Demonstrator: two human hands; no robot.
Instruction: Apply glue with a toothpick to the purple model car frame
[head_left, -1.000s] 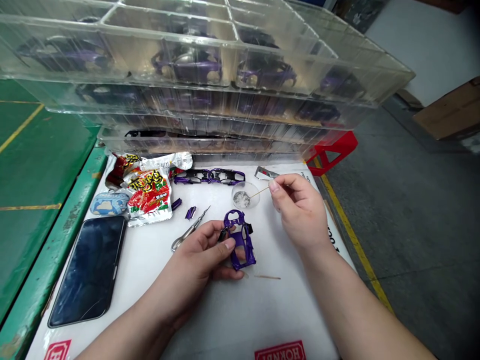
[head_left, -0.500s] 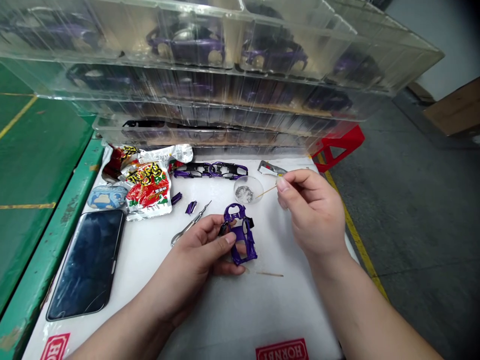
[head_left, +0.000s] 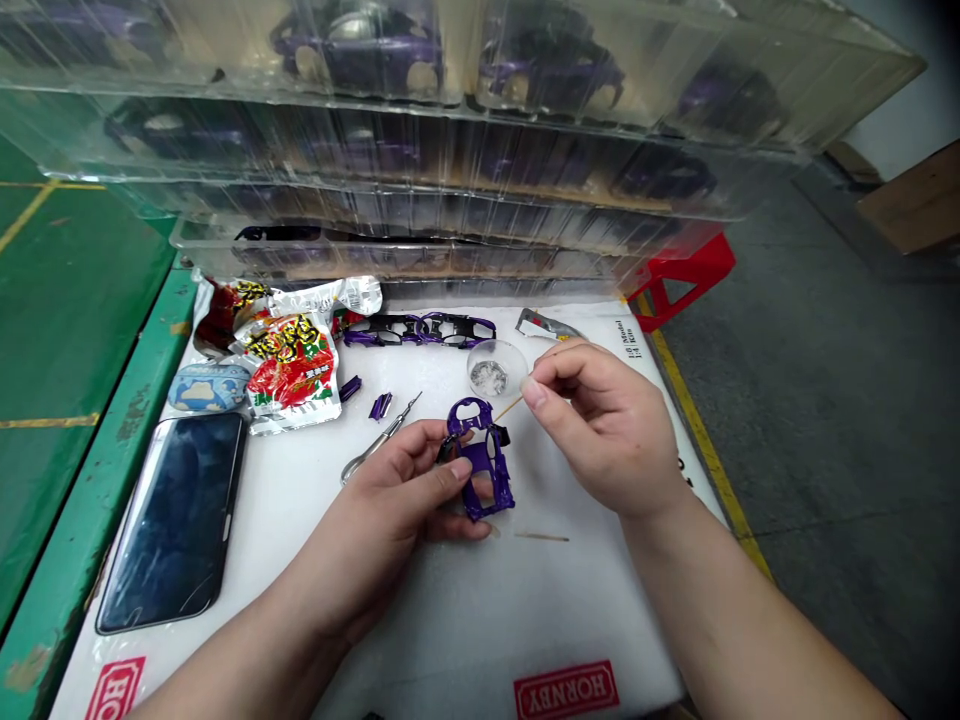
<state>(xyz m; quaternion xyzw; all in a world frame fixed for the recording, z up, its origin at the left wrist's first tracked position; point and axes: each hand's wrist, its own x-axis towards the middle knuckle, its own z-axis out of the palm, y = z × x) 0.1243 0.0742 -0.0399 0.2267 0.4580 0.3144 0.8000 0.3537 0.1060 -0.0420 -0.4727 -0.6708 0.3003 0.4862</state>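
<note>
My left hand (head_left: 409,485) grips a purple toy car body shell (head_left: 480,462) by its left side, thumb on top, with its open frame facing me. Between the thumb and fingers of my right hand (head_left: 607,425) is a thin wooden toothpick (head_left: 510,408), its tip at the upper right of the shell; whether it touches cannot be made out. Just beyond the shell stands a small clear dish (head_left: 498,368) with a greyish-silver substance in it. A second thin stick (head_left: 541,537) lies on the white surface near my left fingertips.
Stacked clear trays (head_left: 420,150) holding purple car bodies rise at the back. Two more shells (head_left: 420,330), small purple pieces (head_left: 380,405), a metal hand tool (head_left: 381,438), a snack packet (head_left: 292,365), a blue case (head_left: 208,387) and a phone (head_left: 174,520) lie on the white surface.
My right hand has brought the toothpick from the dish toward me and left, to the shell's upper edge. My left hand and the shell have hardly moved.
</note>
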